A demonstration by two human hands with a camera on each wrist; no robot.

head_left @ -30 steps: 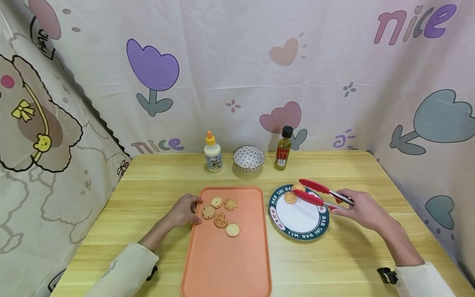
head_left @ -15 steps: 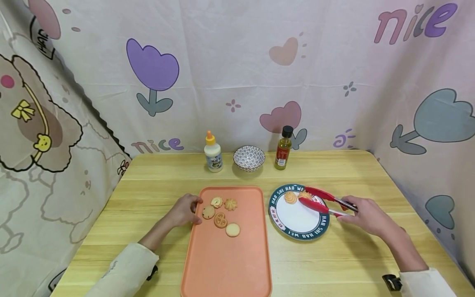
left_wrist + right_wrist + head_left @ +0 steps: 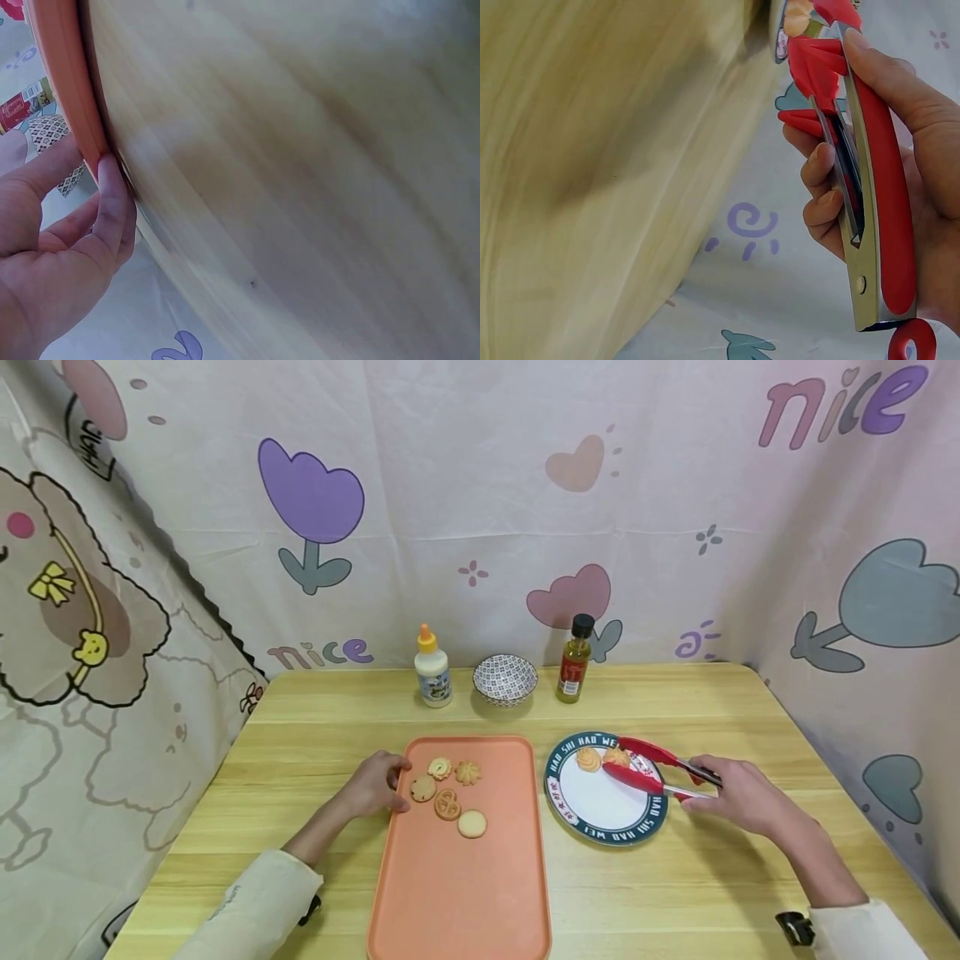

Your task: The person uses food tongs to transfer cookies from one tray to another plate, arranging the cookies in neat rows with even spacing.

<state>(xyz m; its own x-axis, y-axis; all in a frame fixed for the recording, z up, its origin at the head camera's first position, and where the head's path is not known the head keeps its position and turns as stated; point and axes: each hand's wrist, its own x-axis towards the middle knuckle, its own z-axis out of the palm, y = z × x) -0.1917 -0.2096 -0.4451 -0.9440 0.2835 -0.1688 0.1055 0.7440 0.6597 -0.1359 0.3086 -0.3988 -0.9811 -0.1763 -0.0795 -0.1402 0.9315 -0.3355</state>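
My left hand (image 3: 377,787) pinches the left rim of the orange tray (image 3: 461,893); in the left wrist view the thumb and fingers (image 3: 112,199) lie on either side of that rim. Several cookies (image 3: 447,804) of differing shapes lie in the tray's far half. To its right, my right hand (image 3: 738,795) grips red-tipped metal tongs (image 3: 648,750) over a white plate (image 3: 600,802) with a dark green lettered rim. One swirled cookie (image 3: 617,757) sits at the tongs' tips, partly covered by them. Another swirled cookie (image 3: 588,760) lies just left of it on the plate.
Along the back of the wooden table (image 3: 322,710) stand a white squeeze bottle (image 3: 433,677) with a yellow and orange top, a patterned bowl (image 3: 505,680) and a bottle of yellowish liquid (image 3: 573,664) with a black cap. A printed cloth (image 3: 450,485) hangs behind.
The tongs and the swirled cookie at their tips have moved right and slightly nearer, from behind the other swirled cookie to beside it. My left hand and the tray have stayed put.
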